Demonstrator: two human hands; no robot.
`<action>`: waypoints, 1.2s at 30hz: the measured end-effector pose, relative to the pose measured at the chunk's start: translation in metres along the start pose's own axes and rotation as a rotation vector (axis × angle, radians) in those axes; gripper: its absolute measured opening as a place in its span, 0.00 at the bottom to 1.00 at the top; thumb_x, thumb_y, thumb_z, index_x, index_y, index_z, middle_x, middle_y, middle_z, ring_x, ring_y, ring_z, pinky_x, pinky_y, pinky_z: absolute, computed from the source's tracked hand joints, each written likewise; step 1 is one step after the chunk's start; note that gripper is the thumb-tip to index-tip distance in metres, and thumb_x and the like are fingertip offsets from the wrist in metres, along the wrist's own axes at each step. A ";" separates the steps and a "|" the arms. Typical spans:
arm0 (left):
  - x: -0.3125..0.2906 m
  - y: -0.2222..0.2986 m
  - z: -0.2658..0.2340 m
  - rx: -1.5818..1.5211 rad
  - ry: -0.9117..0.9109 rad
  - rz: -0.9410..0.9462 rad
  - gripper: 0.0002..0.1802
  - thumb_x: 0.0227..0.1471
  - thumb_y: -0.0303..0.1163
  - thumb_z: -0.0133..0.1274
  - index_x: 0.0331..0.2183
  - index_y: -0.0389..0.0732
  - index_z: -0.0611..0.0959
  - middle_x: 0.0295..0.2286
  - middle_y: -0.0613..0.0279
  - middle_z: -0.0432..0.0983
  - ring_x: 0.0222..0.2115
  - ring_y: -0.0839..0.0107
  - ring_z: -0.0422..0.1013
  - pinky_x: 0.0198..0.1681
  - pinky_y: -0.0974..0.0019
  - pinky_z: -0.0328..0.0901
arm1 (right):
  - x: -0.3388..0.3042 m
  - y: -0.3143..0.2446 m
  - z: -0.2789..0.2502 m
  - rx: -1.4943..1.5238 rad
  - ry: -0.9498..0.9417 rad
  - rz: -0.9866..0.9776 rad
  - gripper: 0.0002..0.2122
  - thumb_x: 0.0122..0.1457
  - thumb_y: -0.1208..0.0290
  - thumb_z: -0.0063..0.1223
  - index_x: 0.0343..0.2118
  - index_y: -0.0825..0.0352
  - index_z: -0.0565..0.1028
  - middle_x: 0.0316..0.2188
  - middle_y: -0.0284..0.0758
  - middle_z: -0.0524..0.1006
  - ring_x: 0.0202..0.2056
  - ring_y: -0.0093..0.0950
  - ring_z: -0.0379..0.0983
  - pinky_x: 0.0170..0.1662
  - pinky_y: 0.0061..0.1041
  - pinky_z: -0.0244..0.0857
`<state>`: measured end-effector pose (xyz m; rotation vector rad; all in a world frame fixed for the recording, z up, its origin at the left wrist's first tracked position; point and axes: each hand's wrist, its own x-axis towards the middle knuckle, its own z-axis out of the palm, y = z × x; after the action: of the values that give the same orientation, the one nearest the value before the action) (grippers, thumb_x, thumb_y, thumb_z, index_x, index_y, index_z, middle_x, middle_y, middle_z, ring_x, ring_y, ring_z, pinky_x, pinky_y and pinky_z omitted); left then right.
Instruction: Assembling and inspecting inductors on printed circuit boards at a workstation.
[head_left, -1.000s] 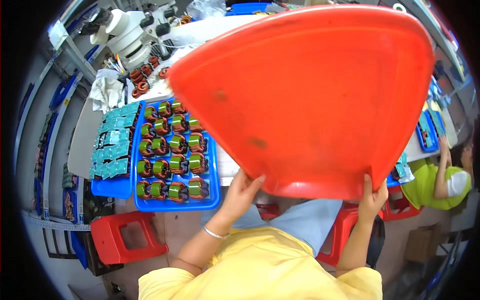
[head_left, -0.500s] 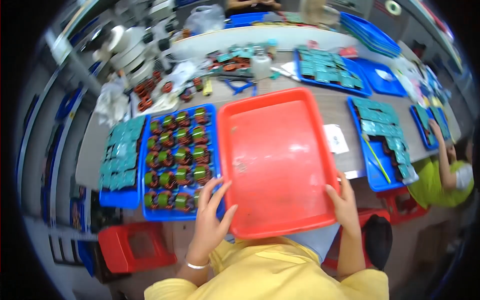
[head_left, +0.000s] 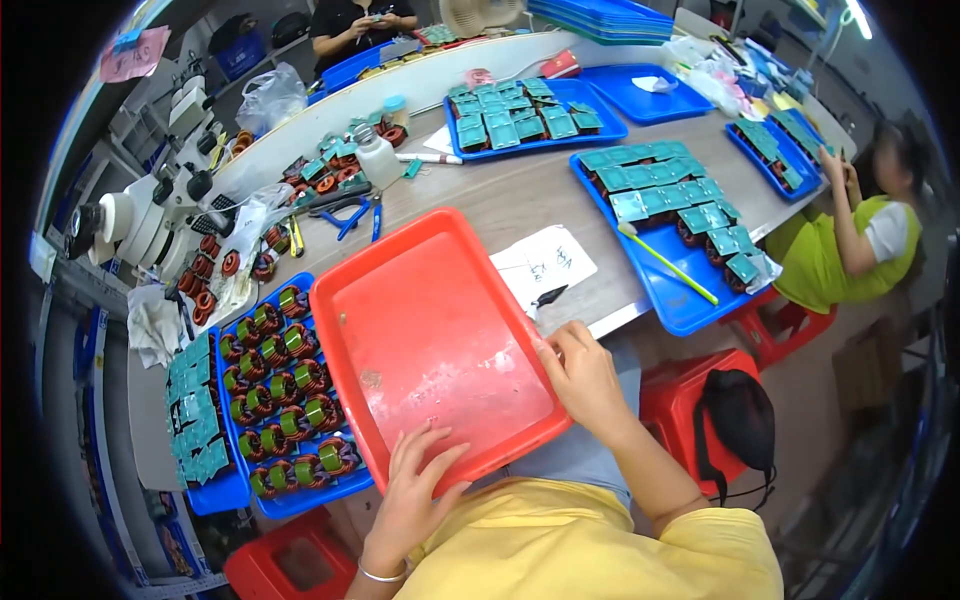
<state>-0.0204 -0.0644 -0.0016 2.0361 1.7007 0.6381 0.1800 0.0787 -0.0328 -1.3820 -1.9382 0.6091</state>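
Note:
A shallow red tray (head_left: pixel 430 330) with a raised rim sits tilted in front of me, across the table's near edge, with nothing in it. Over its near rim lies my left hand (head_left: pixel 415 490), fingers spread inside the tray and thumb outside the rim. My right hand (head_left: pixel 585 375) is closed on the right rim, thumb along the edge. Left of it, a blue tray (head_left: pixel 338 480) carries rows of copper-wound coils (head_left: pixel 285 385) with green tape, its right side partly covered by the red tray. A white paper (head_left: pixel 575 262) with dark handwriting lies right of it, under a small black-tipped tool (head_left: pixel 550 297).
Blue trays of teal-topped parts stand at the far left (head_left: pixel 215 497), right (head_left: pixel 680 318) and back (head_left: pixel 610 130). A yellow-green brush (head_left: pixel 675 270) crosses the right one. Pliers (head_left: pixel 345 222) and a bottle (head_left: pixel 376 160) lie behind. A co-worker (head_left: pixel 865 235) sits at right; red stools (head_left: pixel 700 400) flank me.
The view has swung to the right. The red tray has turned and shifted left relative to me, and my left hand now reaches over its near rim. My right hand stays at the right rim.

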 end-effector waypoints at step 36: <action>0.046 0.021 0.017 -1.182 0.068 -0.007 0.42 0.40 0.25 0.60 0.54 0.36 0.56 0.52 0.55 0.55 0.52 0.64 0.58 0.52 0.61 0.59 | 0.014 -0.056 -0.070 0.206 -0.518 -0.448 0.29 0.33 0.62 0.68 0.43 0.66 0.73 0.35 0.37 0.73 0.37 0.34 0.67 0.43 0.28 0.60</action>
<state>0.0138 -0.0230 0.0005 1.1386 0.9144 1.3035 0.1936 0.0727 0.0567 -0.6612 -2.4028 0.9743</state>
